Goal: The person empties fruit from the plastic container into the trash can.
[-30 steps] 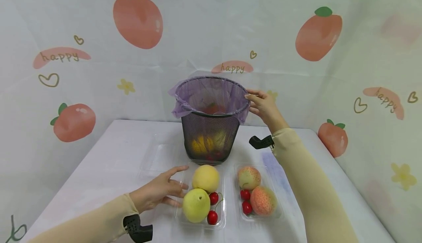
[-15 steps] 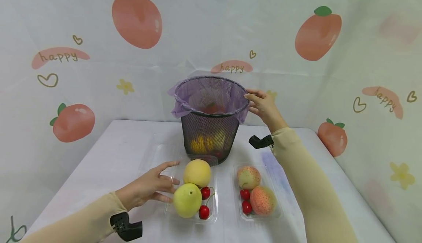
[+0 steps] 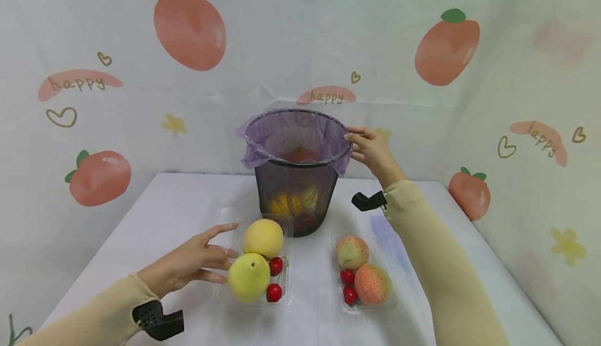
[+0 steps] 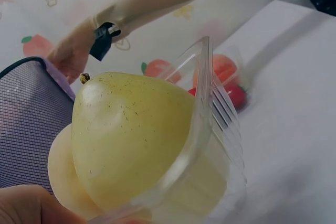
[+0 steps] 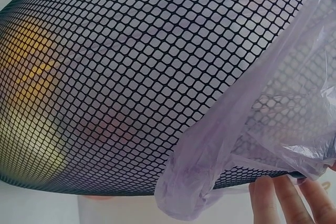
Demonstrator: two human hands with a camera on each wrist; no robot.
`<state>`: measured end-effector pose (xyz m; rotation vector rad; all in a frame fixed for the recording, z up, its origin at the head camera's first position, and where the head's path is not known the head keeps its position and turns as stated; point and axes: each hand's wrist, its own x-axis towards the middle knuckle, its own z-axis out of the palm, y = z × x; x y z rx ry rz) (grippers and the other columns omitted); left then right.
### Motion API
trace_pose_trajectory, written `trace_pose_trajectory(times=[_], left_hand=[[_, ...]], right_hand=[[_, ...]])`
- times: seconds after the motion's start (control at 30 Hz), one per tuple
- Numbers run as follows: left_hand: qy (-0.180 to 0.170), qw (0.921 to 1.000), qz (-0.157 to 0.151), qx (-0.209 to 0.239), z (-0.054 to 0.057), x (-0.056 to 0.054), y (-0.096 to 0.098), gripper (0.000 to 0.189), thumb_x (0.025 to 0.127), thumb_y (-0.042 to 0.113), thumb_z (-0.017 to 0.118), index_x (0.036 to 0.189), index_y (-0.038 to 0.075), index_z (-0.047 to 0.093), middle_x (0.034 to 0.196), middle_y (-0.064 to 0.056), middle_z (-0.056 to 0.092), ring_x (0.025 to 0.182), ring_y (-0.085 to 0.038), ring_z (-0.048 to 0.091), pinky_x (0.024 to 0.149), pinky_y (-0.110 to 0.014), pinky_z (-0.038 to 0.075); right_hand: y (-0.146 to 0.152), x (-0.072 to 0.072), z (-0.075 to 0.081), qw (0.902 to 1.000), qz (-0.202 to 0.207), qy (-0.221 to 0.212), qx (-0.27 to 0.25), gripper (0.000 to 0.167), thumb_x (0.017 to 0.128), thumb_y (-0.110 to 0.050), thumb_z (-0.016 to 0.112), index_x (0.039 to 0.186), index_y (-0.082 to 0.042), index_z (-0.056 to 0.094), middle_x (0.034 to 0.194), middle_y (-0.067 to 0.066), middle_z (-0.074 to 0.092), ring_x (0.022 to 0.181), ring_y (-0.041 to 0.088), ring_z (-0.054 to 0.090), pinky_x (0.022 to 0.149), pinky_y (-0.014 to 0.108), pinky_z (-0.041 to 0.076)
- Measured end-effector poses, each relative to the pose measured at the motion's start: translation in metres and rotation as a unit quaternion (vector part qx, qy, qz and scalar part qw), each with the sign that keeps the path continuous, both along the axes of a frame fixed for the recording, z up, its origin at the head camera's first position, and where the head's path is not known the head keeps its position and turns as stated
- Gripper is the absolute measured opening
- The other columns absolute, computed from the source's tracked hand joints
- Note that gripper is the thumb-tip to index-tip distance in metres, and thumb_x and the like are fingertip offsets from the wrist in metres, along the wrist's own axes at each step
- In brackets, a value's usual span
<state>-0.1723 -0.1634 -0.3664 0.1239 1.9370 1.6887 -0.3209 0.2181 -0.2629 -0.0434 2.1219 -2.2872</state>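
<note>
My left hand (image 3: 192, 262) grips the left side of a clear plastic container (image 3: 290, 283). In it lie a yellow-green pear (image 3: 249, 278), a round yellow fruit (image 3: 264, 238) and two red cherries (image 3: 275, 266). The left wrist view shows the pear large and part of the left hand (image 4: 37, 205) at the container's edge. My right hand (image 3: 373, 153) pinches the right rim of a black mesh wastebasket (image 3: 293, 189), lined with a purple plastic bag (image 3: 255, 153). Yellow and red shapes show through the mesh. Fingers of the right hand (image 5: 289, 200) are at the rim in the right wrist view.
A second clear container (image 3: 394, 301) on the right holds two speckled peaches (image 3: 372, 283) and two red cherries (image 3: 349, 294). Faint clear plastic (image 3: 227, 213) lies left of the wastebasket. The white table (image 3: 164, 205) meets a fruit-printed backdrop (image 3: 263, 33) behind.
My left hand has moved left and slightly away from me, carrying the container with the pear along. The right hand stays at the wastebasket's rim. The head view has shifted a little.
</note>
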Motion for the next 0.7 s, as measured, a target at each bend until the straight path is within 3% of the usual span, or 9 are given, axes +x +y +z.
trace_pose_trajectory(times=[0.4, 0.7], left_hand=[[0.006, 0.9999, -0.003, -0.009, 0.014, -0.002, -0.015, 0.082, 0.091, 0.012, 0.063, 0.155, 0.010, 0.012, 0.130, -0.027, 0.054, 0.092, -0.022, 0.068, 0.076, -0.041, 0.060], [0.007, 0.9994, 0.018, -0.029, 0.023, -0.003, -0.024, 0.081, 0.091, 0.013, 0.063, 0.155, 0.012, 0.013, 0.128, -0.024, 0.057, 0.090, -0.022, 0.069, 0.075, -0.040, 0.060]], right_hand=[[0.001, -0.001, -0.001, 0.9999, 0.004, -0.002, -0.010, 0.048, 0.095, -0.009, 0.056, 0.140, 0.002, 0.044, 0.100, -0.002, 0.056, 0.074, 0.008, 0.065, 0.071, 0.016, 0.056], [-0.001, -0.001, -0.001, 1.0000, -0.005, -0.003, -0.007, 0.045, 0.095, -0.010, 0.056, 0.138, -0.001, 0.047, 0.100, -0.002, 0.057, 0.072, 0.008, 0.065, 0.067, 0.016, 0.056]])
